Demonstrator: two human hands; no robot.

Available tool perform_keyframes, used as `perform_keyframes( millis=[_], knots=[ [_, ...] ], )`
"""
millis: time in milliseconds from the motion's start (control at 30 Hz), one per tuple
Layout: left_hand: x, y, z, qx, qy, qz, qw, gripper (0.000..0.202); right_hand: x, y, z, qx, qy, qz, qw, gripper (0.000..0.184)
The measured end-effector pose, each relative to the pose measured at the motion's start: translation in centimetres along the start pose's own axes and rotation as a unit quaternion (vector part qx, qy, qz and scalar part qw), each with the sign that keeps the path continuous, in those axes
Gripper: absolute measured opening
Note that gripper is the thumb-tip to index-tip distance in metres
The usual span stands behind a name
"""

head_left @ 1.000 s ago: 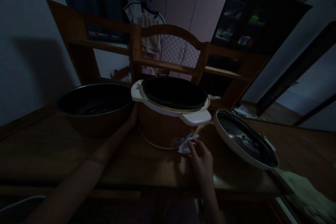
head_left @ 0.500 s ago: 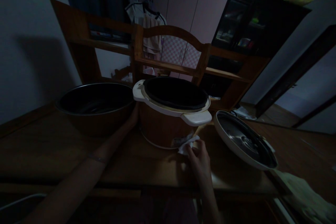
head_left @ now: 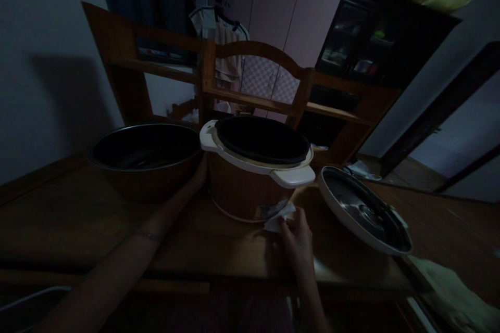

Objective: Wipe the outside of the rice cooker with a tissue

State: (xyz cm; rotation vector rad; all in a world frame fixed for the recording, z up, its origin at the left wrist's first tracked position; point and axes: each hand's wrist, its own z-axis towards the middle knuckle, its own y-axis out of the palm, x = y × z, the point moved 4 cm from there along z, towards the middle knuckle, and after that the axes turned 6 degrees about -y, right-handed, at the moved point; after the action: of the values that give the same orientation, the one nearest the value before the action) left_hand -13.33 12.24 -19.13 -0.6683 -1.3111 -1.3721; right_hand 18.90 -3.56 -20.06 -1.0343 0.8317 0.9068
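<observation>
A rice cooker body point(head_left: 242, 192) with a white rim and side handles stands upright on the wooden desk point(head_left: 219, 250); its round opening is dark. My left hand point(head_left: 200, 174) reaches between the cooker and a dark basin, against the cooker's left side, and its fingers are hidden. Down at the cooker's lower front right, my right hand point(head_left: 297, 234) is closed in a pinch on a white tissue point(head_left: 275, 222). The tissue lies close to a greyish label-like patch point(head_left: 271, 210) near the cooker's base; whether it presses on it is unclear.
To the left stands the wide dark basin point(head_left: 148, 179). A round lid point(head_left: 365, 213) rests tilted, inner side up, right of the cooker. A wooden shelf frame point(head_left: 258, 48) rises behind. Pale cloth point(head_left: 449, 281) lies at lower right. The room is dim.
My right hand and the tissue have shifted very slightly at the cooker's lower front. The cooker, basin and lid stay put; the view has moved a little.
</observation>
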Motion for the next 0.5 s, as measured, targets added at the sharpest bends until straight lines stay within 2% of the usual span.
perform_keyframes(
  millis=[267, 367, 500],
  knots=[
    [-0.7, -0.6, 0.5, 0.013, 0.002, -0.007, 1.000, 0.058, 0.6, -0.5, 0.3, 0.004, -0.011, -0.004, 1.000, 0.036],
    [-0.7, -0.7, 0.4, 0.006, 0.014, -0.001, 1.000, 0.057, 0.6, -1.1, 0.6, 0.019, -0.016, -0.015, 1.000, 0.031],
    [-0.8, -0.8, 0.2, 0.009, 0.000, 0.014, 1.000, 0.058, 0.2, -1.4, 0.5, 0.039, -0.027, -0.032, 0.998, 0.029]
  ],
)
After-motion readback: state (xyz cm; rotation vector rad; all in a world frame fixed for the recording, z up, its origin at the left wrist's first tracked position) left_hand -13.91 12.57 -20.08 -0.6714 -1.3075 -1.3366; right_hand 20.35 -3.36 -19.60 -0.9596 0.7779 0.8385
